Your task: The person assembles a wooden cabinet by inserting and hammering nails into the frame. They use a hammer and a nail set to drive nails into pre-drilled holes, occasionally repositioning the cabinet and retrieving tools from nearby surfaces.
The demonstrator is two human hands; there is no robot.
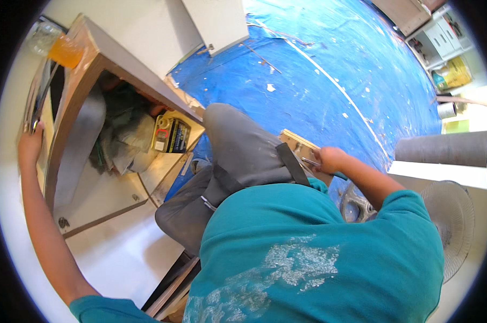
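Observation:
My left hand point(30, 146) reaches up at the far left and grips the top edge of a wooden cabinet frame point(82, 75). My right hand point(330, 159) is low at the right, closed around a thin metal tool point(309, 161) that lies over a small wooden piece point(300, 144) beside my grey-trousered knee point(238, 145). I crouch over both, in a teal shirt.
The open cabinet holds a dark canister point(171, 134) and crumpled rags point(122, 134). A blue tarp point(329, 70) covers the floor. A white panel point(216, 21) leans at the top. A grey roll point(442, 148), a white fan point(453, 215) and an orange cup point(66, 51) stand nearby.

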